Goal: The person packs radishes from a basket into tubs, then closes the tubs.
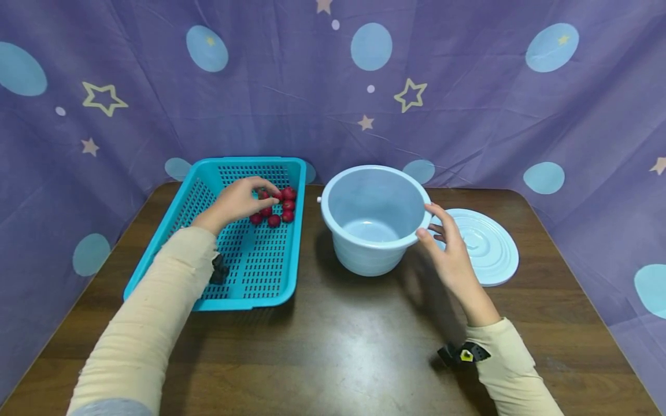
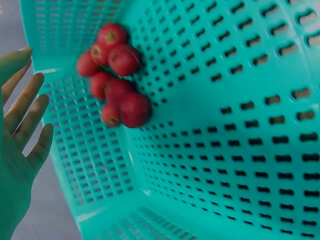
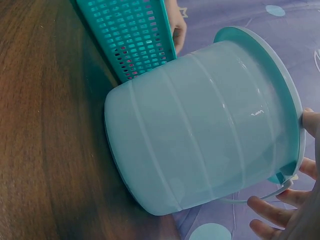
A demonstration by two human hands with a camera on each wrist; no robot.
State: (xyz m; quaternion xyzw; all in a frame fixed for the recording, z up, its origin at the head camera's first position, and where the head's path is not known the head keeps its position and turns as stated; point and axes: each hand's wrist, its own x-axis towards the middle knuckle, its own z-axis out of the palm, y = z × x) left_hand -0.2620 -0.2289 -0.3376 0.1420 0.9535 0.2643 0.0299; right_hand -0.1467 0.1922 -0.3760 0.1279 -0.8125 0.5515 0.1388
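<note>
Several small round red radish-like balls (image 2: 122,60), some showing a brownish end, lie clustered in a turquoise perforated basket (image 1: 262,301). Over that cluster, at the basket's far right corner in the head view, is my left hand (image 1: 241,199). Its fingers are spread and loosely bent, with nothing between them in the left wrist view. A light blue bucket (image 1: 366,260) stands upright to the right of the basket; its inside shows only the bare bottom. My right hand (image 1: 450,248) holds the bucket's rim at the right side, thumb and forefinger on the edge, other fingers near the handle (image 3: 240,201).
A light blue round lid (image 1: 486,245) lies on the brown wooden table (image 1: 333,358), just right of the bucket and partly behind my right hand. A purple curtain (image 1: 291,86) with stars and dots hangs behind the table. Black devices (image 1: 463,353) sit at my wrists.
</note>
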